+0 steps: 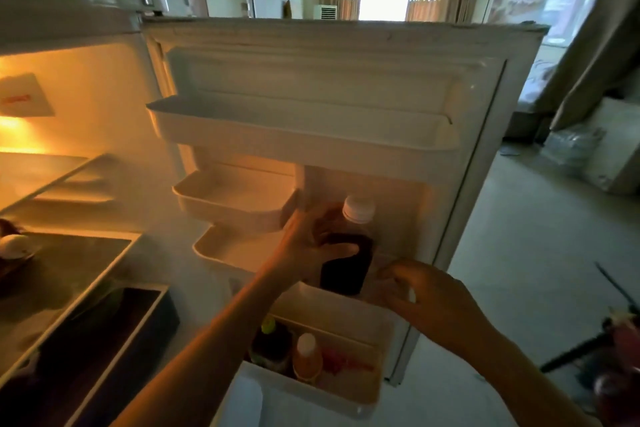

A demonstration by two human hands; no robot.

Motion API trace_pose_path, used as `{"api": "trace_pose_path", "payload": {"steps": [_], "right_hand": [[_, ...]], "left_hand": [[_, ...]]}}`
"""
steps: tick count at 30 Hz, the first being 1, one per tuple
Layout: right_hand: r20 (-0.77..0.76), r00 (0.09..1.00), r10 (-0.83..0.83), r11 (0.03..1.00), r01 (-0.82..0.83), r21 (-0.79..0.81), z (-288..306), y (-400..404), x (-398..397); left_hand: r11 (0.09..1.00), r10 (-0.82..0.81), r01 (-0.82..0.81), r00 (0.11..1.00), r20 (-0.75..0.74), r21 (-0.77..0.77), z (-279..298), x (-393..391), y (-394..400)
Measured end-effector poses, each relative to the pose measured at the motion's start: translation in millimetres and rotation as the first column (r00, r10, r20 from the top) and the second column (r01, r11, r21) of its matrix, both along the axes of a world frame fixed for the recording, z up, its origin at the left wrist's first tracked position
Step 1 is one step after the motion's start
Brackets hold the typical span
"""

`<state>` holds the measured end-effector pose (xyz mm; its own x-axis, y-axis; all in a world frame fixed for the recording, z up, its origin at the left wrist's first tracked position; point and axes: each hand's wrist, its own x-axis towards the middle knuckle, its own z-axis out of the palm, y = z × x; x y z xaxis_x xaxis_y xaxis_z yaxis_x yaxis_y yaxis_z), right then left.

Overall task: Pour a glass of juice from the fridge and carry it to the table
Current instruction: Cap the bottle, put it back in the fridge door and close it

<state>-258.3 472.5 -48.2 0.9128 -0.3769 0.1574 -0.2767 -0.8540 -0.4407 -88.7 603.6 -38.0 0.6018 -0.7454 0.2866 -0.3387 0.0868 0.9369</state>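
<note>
The fridge door (485, 121) stands open in front of me. A bottle of dark juice (346, 263) with a white cap stands upright in a door compartment, above the lowest bin. My left hand (311, 243) grips the bottle's upper body, thumb across its front. My right hand (426, 298) hovers just right of the bottle's base with fingers loosely curled and holding nothing. No glass is in view.
The lowest door bin (346, 308) holds an orange bottle (307, 355), a green-capped bottle (272, 340) and something red. Two white door shelves (277, 125) sit above. Fridge shelves (52, 180) glow at left, with an egg (14, 244). Open floor (536, 253) lies to the right.
</note>
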Motion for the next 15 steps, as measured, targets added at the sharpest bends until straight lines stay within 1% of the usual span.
{"api": "trace_pose_path", "payload": {"steps": [3, 5, 7, 8, 9, 10, 11, 12, 13, 14, 15], "right_hand": [[-0.005, 0.999, -0.042, 0.999, 0.042, -0.013, -0.5, -3.1, -0.9], [-0.003, 0.998, -0.064, 0.997, 0.064, -0.033, -2.9, -5.8, -0.6], [0.008, 0.997, -0.079, 0.995, 0.080, -0.056, -5.3, -8.6, -0.6], [0.019, 0.996, -0.082, 0.994, 0.083, -0.071, -6.6, -10.3, -0.6], [0.031, 0.996, -0.085, 0.993, 0.088, -0.081, -7.9, -12.2, -1.1], [0.042, 0.995, -0.090, 0.992, 0.094, -0.087, -9.3, -14.5, -2.0], [0.054, 0.994, -0.095, 0.991, 0.100, -0.090, -10.6, -16.9, -3.3], [0.071, 0.993, -0.099, 0.990, 0.105, -0.092, -12.1, -19.4, -4.8], [0.091, 0.991, -0.101, 0.990, 0.109, -0.091, -13.6, -22.0, -6.9], [0.111, 0.989, -0.100, 0.990, 0.110, -0.089, -14.8, -24.6, -8.8], [0.125, 0.987, -0.100, 0.990, 0.112, -0.089, -15.9, -27.3, -10.9]], "left_hand": [[0.999, -0.031, 0.029, 0.997, -0.072, -0.028, -10.8, 3.3, -2.2], [0.997, -0.082, 0.082, 0.994, -0.076, -0.003, -14.2, 5.3, -3.6], [0.992, -0.113, 0.112, 0.994, 0.013, 0.053, -17.0, 6.8, -5.9], [0.994, -0.084, 0.077, 0.991, 0.104, 0.073, -17.9, 6.8, -6.9], [0.997, -0.015, -0.001, 0.976, 0.218, 0.073, -18.7, 6.1, -7.0], [0.993, 0.083, -0.106, 0.938, 0.338, 0.050, -19.2, 4.4, -6.6], [0.979, 0.178, -0.202, 0.873, 0.454, 0.005, -19.6, 1.9, -5.5], [0.961, 0.254, -0.273, 0.790, 0.557, -0.051, -19.8, -1.3, -5.3], [0.942, 0.311, -0.318, 0.704, 0.638, -0.108, -19.9, -5.5, -6.2], [0.926, 0.353, -0.342, 0.635, 0.687, -0.160, -19.3, -10.4, -7.6], [0.912, 0.389, -0.353, 0.585, 0.712, -0.208, -18.5, -16.8, -9.8]]}}
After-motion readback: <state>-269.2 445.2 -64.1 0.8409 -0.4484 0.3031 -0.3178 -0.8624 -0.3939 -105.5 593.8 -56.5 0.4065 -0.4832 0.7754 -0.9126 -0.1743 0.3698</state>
